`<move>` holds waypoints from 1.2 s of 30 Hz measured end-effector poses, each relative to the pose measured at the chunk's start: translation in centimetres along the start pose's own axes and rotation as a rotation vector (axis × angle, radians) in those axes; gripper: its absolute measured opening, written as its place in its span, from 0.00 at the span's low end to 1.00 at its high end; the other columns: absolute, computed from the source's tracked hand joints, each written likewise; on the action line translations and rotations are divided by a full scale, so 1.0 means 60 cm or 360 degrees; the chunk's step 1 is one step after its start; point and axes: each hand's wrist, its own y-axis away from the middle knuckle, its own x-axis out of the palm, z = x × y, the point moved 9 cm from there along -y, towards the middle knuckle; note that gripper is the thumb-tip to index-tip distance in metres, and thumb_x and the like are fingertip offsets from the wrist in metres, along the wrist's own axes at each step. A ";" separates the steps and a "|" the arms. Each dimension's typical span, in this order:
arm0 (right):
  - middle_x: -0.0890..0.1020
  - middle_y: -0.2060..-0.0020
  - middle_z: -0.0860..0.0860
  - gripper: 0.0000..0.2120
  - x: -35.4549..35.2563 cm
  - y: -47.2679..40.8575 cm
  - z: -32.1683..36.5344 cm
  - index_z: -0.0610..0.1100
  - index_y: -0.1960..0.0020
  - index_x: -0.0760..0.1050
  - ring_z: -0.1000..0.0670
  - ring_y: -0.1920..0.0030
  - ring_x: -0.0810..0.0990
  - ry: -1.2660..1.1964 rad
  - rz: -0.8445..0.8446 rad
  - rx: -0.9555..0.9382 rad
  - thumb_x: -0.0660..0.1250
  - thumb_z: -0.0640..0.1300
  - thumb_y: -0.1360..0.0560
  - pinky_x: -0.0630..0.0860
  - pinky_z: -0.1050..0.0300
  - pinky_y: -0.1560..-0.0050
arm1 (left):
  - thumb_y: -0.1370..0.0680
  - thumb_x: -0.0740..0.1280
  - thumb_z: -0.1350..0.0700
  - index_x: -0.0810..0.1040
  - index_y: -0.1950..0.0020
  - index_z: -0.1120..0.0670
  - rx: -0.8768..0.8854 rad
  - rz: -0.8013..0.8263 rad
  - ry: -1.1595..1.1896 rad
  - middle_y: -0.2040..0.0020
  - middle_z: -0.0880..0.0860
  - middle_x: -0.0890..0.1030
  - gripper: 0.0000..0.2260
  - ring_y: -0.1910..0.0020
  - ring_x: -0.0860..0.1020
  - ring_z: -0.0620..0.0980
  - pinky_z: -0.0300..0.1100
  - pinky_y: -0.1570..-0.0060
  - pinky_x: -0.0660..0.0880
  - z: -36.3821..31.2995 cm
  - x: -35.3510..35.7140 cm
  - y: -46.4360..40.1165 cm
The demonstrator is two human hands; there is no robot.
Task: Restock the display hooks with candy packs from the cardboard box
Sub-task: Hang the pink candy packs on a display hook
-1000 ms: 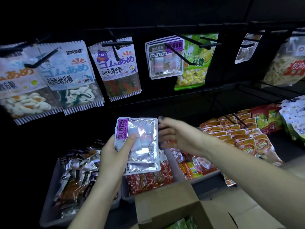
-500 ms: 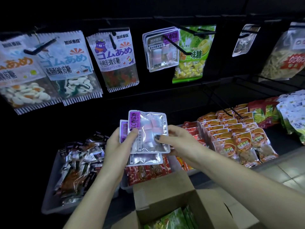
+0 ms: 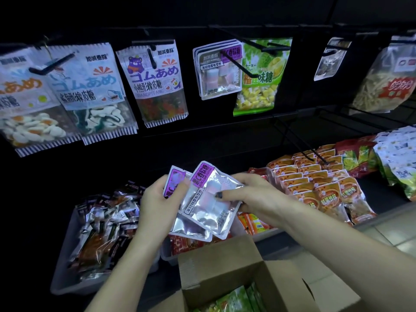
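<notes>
My left hand [image 3: 157, 203] holds a small stack of silver candy packs with purple labels [image 3: 180, 224]. My right hand [image 3: 249, 194] pinches the front silver pack [image 3: 209, 206], tilted and fanned away from the stack. Matching silver packs [image 3: 217, 68] hang on a black display hook [image 3: 238, 63] above, at centre. The open cardboard box [image 3: 225, 264] sits below my hands, with green packs [image 3: 236, 298] inside.
Gummy packs [image 3: 157, 82] hang on hooks to the left, a green durian candy pack [image 3: 263, 77] and other bags to the right. Bare black hooks [image 3: 295, 143] jut out at right. Grey bins [image 3: 74, 273] of snacks and rows of orange packs [image 3: 315, 183] lie below.
My right hand took hold of the front silver pack and pulled it rightward, tilting it off the stack. The view shifted down, showing more of the box.
</notes>
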 end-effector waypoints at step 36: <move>0.83 0.36 0.42 0.20 -0.120 0.015 0.190 0.38 0.27 0.72 0.45 0.40 0.83 -0.1061 -0.0151 -0.0739 0.65 0.34 0.19 0.81 0.50 0.37 | 0.18 0.70 0.49 0.83 0.58 0.49 -0.0096 -0.0162 0.0050 0.52 0.59 0.85 0.10 0.50 0.83 0.65 0.65 0.48 0.81 0.012 -0.018 -0.015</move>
